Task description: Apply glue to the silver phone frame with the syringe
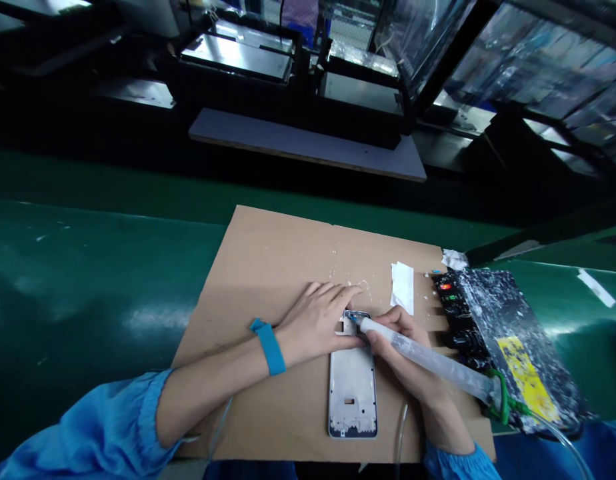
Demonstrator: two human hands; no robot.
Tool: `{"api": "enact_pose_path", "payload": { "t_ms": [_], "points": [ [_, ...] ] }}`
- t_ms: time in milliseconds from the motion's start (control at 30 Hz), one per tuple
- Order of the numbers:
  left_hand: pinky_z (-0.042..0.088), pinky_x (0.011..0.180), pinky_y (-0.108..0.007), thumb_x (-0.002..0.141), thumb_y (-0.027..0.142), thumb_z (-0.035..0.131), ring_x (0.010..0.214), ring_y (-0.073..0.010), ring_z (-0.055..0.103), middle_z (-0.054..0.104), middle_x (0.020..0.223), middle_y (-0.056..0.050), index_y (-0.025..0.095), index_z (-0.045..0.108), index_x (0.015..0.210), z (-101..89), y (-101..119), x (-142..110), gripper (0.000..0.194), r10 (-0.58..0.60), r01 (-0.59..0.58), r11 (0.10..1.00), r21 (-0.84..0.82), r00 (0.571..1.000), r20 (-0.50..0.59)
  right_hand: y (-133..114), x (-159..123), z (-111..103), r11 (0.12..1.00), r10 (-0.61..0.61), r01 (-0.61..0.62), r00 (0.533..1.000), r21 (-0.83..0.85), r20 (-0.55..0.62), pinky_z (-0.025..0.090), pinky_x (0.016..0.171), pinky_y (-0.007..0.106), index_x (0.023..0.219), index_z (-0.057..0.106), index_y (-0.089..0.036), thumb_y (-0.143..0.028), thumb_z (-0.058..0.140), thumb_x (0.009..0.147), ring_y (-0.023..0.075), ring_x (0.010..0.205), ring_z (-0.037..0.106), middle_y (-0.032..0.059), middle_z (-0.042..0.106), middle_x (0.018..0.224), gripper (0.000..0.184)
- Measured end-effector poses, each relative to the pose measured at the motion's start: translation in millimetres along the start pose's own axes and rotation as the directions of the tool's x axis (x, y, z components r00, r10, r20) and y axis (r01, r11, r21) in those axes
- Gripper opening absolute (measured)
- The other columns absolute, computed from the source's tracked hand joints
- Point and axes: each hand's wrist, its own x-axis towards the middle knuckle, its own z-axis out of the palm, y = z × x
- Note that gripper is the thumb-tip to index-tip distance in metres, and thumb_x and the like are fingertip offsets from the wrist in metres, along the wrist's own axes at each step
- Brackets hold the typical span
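Observation:
A phone frame [352, 390], silvery inside with a dark rim, lies lengthwise on a cardboard sheet [268, 267]. My left hand [321, 319], with a blue strap on its wrist, rests over the frame's upper left edge, thumb across it and fingers around the far end, steadying it. In my right hand [403, 340] is a translucent dispensing syringe [433, 360], gripped near its front. Its blue tip touches or hovers just over the frame's upper end; I cannot tell which. A green cap and clear hose join the syringe's rear end.
A black dispenser box [498, 320] with knobs, lit displays and a yellow label stands at the right. White paper [403, 287] and small whitish crumbs lie on the cardboard. Beyond the green table [98, 267] are a pale shelf board [308, 145] and dark racks.

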Motion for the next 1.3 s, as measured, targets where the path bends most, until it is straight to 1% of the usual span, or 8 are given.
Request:
{"api": "enact_pose_path", "payload": {
  "t_ms": [500,667,800,900,1000,1067,1200,1300],
  "points": [
    [0.049,0.121,-0.049,0.091,0.064,0.092,0.137,-0.0340,0.068,0.076,0.141,-0.009,0.028,0.050,0.164,-3.0,-1.9,-2.2,0.091,-0.046,0.046,0.998,0.040,0.999,0.011,3.6,0.1,-6.5,0.999,0.008,-0.002,0.992,0.055,-0.124,0.052,0.056,0.029,0.091,0.070,-0.023,-0.071,0.094,0.084,0.0194,0.056,0.065,0.0030,0.071,0.065,0.054],
    [0.032,0.138,-0.059,0.091,0.080,0.083,0.166,-0.0418,0.044,0.051,0.176,-0.019,0.025,0.041,0.175,-31.8,-12.0,8.3,0.109,-0.063,0.063,0.955,0.291,0.998,-0.010,4.5,-3.3,3.4,0.999,0.016,0.004,0.922,0.050,-0.386,0.047,0.052,0.028,0.097,0.074,-0.022,-0.082,0.094,0.076,0.0195,0.056,0.064,0.0032,0.072,0.065,0.067],
    [0.013,0.142,-0.074,0.084,0.082,0.087,0.178,-0.0475,0.018,0.026,0.190,-0.023,0.020,0.034,0.180,-75.3,-28.9,43.8,0.126,-0.230,0.222,0.853,0.473,0.972,-0.042,-5.8,-4.3,14.2,0.999,-0.013,0.029,0.898,0.029,-0.440,0.043,0.051,0.030,0.096,0.073,-0.022,-0.089,0.091,0.073,0.0197,0.053,0.061,0.0026,0.070,0.062,0.073],
    [0.014,0.144,-0.069,0.091,0.065,0.088,0.176,-0.0439,0.026,0.036,0.187,-0.020,0.021,0.047,0.173,-110.5,-31.7,72.3,0.101,-0.310,0.423,0.747,0.512,0.904,-0.294,-12.3,-2.7,15.6,0.997,-0.031,0.056,0.903,0.047,-0.429,0.044,0.054,0.030,0.096,0.070,-0.023,-0.088,0.089,0.075,0.0191,0.054,0.060,0.0009,0.070,0.062,0.071],
    [0.025,0.142,-0.058,0.112,0.046,0.063,0.168,-0.0368,0.040,0.047,0.178,-0.020,0.019,0.052,0.166,-132.3,-24.2,79.6,0.062,-0.280,0.519,0.709,0.477,0.828,-0.485,-14.0,-0.5,13.9,0.995,-0.021,0.061,0.905,0.082,-0.424,0.042,0.054,0.030,0.098,0.068,-0.024,-0.087,0.087,0.078,0.0191,0.053,0.058,-0.0006,0.069,0.062,0.069],
    [0.041,0.132,-0.052,0.115,0.042,0.056,0.153,-0.0346,0.057,0.062,0.163,-0.018,0.020,0.061,0.155,-131.9,-18.1,72.1,0.046,-0.278,0.513,0.710,0.482,0.834,-0.478,-12.5,0.7,12.9,0.993,-0.017,0.065,0.905,0.099,-0.425,0.041,0.054,0.031,0.099,0.068,-0.024,-0.085,0.087,0.080,0.0193,0.053,0.057,-0.0011,0.068,0.062,0.067],
    [0.059,0.099,-0.039,0.106,0.044,0.072,0.107,-0.0288,0.078,0.081,0.111,-0.007,0.024,0.075,0.107,-99.9,-17.0,50.7,0.021,-0.341,0.459,0.719,0.522,0.887,-0.311,-5.0,3.6,11.5,0.990,-0.032,0.080,0.930,0.116,-0.367,0.044,0.056,0.031,0.099,0.069,-0.023,-0.079,0.087,0.084,0.0207,0.059,0.060,0.0001,0.068,0.066,0.060],
    [0.061,0.089,-0.038,0.110,0.047,0.065,0.101,-0.0291,0.079,0.082,0.114,-0.009,0.022,0.073,0.115,-73.9,-25.8,45.8,0.027,-0.383,0.480,0.702,0.526,0.877,-0.290,1.2,7.3,11.2,0.987,-0.036,0.087,0.937,0.134,-0.348,0.044,0.057,0.030,0.101,0.068,-0.023,-0.074,0.087,0.087,0.0202,0.061,0.060,-0.0001,0.068,0.068,0.056]
  ]
}}
